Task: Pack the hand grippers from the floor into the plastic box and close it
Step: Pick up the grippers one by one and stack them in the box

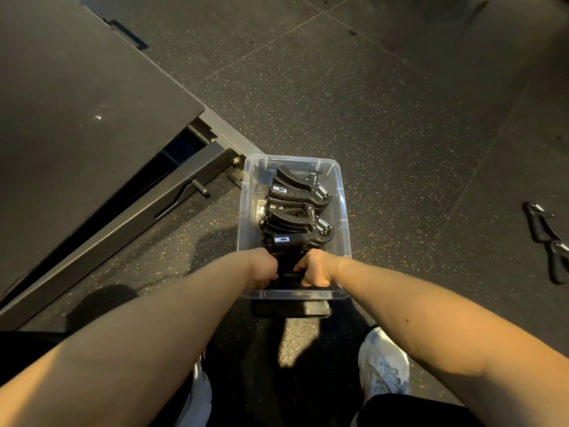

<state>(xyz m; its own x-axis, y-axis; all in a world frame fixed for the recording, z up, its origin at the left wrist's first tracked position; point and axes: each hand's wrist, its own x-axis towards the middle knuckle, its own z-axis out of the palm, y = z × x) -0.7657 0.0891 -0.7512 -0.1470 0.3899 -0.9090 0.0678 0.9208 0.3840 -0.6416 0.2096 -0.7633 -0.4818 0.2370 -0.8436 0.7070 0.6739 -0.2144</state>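
In the near end of the box [342, 192], both hands are curled round one black gripper [288, 275]. The left hand [264, 268] holds one side of it and the right hand [314, 271] holds the other. The box sits on the floor [369, 103], just ahead of the person's shoe [383, 362]. The packed grippers [295, 195] lie in a row in the far part of the box, all turned much the same way.

To do this step well, I think the gripper should go down flat and turned like the others, with its handles close beside the last one. That saves room. It should sit low, under the rim, or the box may not shut. Let go only when it rests and does not tip.

Two loose grippers [540, 224] lie on the floor well off to the right, so the job is not done. They need space too, so pack tight now.

A dark flat thing [291, 309] lies just by the near end of the box. It looks like the lid, but I cannot be sure. Keep it in reach.
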